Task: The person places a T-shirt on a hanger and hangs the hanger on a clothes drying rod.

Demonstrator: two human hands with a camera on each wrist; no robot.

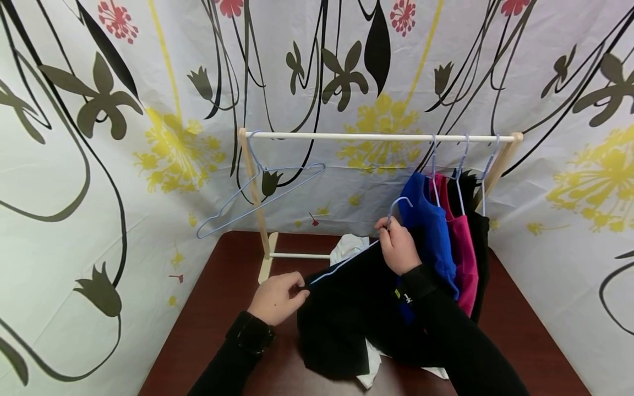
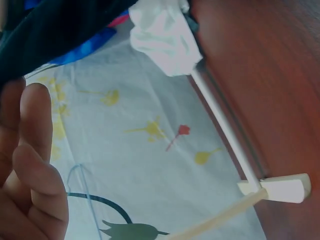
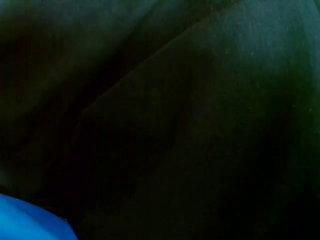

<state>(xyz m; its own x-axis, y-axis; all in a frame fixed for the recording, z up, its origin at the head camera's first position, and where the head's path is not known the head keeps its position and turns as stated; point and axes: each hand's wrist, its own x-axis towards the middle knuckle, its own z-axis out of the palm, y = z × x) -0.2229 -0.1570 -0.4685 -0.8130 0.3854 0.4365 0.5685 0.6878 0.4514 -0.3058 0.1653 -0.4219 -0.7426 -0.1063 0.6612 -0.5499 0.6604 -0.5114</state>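
A black garment (image 1: 346,319) hangs on a light blue wire hanger (image 1: 346,261) above the table. My right hand (image 1: 396,247) grips the hanger near the base of its hook. My left hand (image 1: 277,297) pinches the garment's shoulder edge at the hanger's left end. In the left wrist view my fingers (image 2: 30,170) show at the left edge under the black fabric (image 2: 55,30). The right wrist view is filled with dark black cloth (image 3: 175,115) and a sliver of blue.
A small wooden clothes rack (image 1: 381,136) stands on the dark brown table (image 1: 208,319). A blue (image 1: 428,231), a pink (image 1: 463,258) and a black garment hang at its right end; an empty blue hanger (image 1: 257,198) at its left. White cloth (image 1: 349,246) lies behind. Patterned curtain surrounds.
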